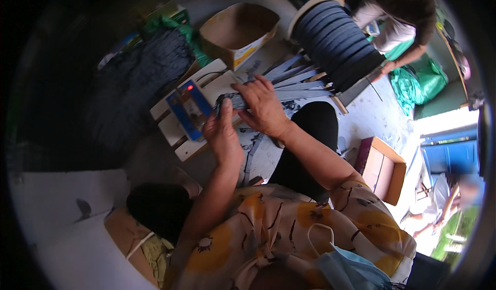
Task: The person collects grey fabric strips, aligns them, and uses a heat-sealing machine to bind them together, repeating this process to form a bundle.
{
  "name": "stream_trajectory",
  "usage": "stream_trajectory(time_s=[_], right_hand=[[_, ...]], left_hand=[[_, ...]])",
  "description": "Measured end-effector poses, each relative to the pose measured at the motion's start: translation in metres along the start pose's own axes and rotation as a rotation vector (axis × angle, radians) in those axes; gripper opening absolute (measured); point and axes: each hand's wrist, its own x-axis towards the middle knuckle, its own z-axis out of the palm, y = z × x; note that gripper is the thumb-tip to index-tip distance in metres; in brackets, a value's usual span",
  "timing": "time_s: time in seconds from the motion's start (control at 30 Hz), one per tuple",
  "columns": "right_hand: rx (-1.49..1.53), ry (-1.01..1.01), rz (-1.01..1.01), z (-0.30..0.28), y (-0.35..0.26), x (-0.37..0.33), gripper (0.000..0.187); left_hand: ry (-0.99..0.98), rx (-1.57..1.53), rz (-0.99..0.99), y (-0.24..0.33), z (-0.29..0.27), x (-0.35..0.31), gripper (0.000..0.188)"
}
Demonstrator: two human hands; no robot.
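Note:
A bunch of grey fabric strips [236,101] is gripped between my two hands, its near end dark and bunched. My left hand [225,135] pinches that end, thumb on top. Just to the right, my right hand [266,106] closes over the same strips with bent fingers. From there several long flat strips [305,91] stretch right toward a big spool [336,42] wound with grey-blue band. Beside my left hand, a blue box-shaped device [188,109] with a lit red light rests on a pale slatted stool [168,130].
Another person [398,16] leans at the spool, one hand by its lower end. A dark grey fabric heap [147,63] lies at left, next to an open cardboard box [235,29]. An open shallow carton [381,168] stands right of my knee. Green plastic sacking [418,83] lies farther right.

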Motion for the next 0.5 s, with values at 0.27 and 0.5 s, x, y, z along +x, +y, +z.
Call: stream_trajectory(time_s=[0.27,0.5], right_hand=[[-0.1,0.205,0.1,0.027,-0.004,0.006,0.044],[-0.162,0.205,0.118,0.03,0.006,0.004,0.024]], left_hand=[[-0.054,0.069,0.18,-0.002,0.005,0.005,0.023],[-0.071,0.101,0.178,-0.016,0.011,0.006,0.024]])
